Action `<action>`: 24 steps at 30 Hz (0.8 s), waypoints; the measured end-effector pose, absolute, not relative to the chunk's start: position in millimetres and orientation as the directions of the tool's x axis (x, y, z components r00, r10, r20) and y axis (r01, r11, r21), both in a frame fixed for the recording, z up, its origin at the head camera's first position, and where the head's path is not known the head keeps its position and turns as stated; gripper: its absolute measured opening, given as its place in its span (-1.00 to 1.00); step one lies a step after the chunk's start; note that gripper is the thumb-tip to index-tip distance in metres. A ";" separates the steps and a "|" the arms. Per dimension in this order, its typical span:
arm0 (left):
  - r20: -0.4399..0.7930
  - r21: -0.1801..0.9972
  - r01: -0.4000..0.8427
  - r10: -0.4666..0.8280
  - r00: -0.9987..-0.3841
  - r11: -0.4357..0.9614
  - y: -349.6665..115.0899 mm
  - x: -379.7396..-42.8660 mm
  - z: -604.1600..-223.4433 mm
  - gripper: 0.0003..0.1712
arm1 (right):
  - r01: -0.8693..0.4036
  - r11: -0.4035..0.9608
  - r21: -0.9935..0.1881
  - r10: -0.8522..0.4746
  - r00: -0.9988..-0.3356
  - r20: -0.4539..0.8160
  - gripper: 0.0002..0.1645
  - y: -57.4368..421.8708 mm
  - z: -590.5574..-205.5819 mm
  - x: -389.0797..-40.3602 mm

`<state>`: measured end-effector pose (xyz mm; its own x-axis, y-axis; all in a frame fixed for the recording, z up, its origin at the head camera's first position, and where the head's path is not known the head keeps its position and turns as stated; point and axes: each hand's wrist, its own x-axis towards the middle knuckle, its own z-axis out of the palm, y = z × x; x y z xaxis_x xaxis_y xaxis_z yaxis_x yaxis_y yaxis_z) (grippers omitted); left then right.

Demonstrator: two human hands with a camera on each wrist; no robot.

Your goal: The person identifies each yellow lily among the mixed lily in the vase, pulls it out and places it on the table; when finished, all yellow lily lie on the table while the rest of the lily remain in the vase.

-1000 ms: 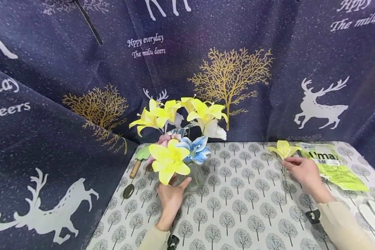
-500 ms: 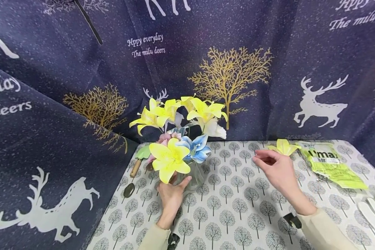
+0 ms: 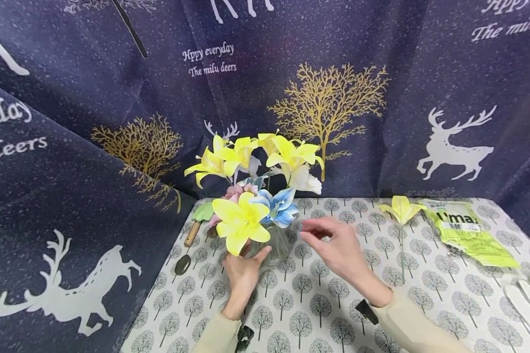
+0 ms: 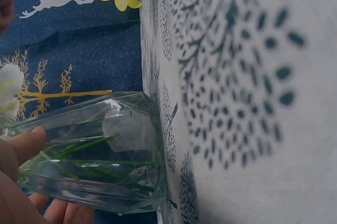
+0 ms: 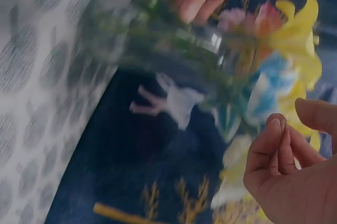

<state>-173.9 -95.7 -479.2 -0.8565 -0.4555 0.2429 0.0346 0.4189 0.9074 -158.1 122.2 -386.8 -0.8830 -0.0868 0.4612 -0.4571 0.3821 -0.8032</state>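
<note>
My left hand [image 3: 242, 274] grips a clear glass vase [image 3: 277, 251] low on the table; its thumb and fingers lie round the glass in the left wrist view. Green stems show through the wall. From the vase rise several yellow lilies [image 3: 240, 223], a blue lily [image 3: 277, 208], pink blossoms [image 3: 235, 192] and a white flower [image 3: 304, 181]. Just right of the vase is my right hand [image 3: 340, 250], fingers loosely bent, thumb apart from them, nothing between. In the right wrist view it appears near the blue petals. A single yellow lily [image 3: 401, 211] lies at the table's far right.
A green bag [image 3: 472, 238] lies right of the single lily. White slatted pieces [image 3: 527, 304] sit at the right edge. Left of the vase are a wooden-handled tool [image 3: 192, 234] and a dark oval tool head [image 3: 182, 265]. A dark blue printed cloth hangs behind.
My right hand has left the single lily on the table at the right and moved left to beside the vase. The left hand stays on the vase.
</note>
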 end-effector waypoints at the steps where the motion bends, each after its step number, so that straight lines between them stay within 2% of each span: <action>1: 0.243 0.907 0.033 -0.456 -0.856 0.421 -96.0 -173.9 -479.0 -0.26 | -0.469 0.364 -0.805 -0.107 -0.879 0.464 -0.71 114.3 -386.8 -158.3; 8: 0.256 0.900 0.045 -0.443 -0.859 0.433 -96.6 -173.1 -478.7 -0.27 | -0.571 0.333 -0.750 -0.194 -0.821 0.538 -0.71 65.9 -392.2 -165.9; 11: 0.257 0.892 0.030 -0.449 -0.856 0.452 -96.3 -172.8 -477.6 -0.35 | -0.593 0.366 -0.717 -0.186 -0.802 0.568 -0.67 50.6 -393.6 -170.9; 16: 0.287 0.863 0.026 -0.449 -0.846 0.505 -95.1 -172.8 -478.1 -0.46 | -0.615 0.472 -0.631 -0.151 -0.762 0.630 -0.81 33.8 -392.7 -175.1; 24: 0.280 0.868 0.024 -0.448 -0.849 0.495 -96.5 -175.0 -479.8 -0.55 | -0.579 0.571 -0.582 -0.150 -0.771 0.619 -0.92 20.4 -381.9 -182.3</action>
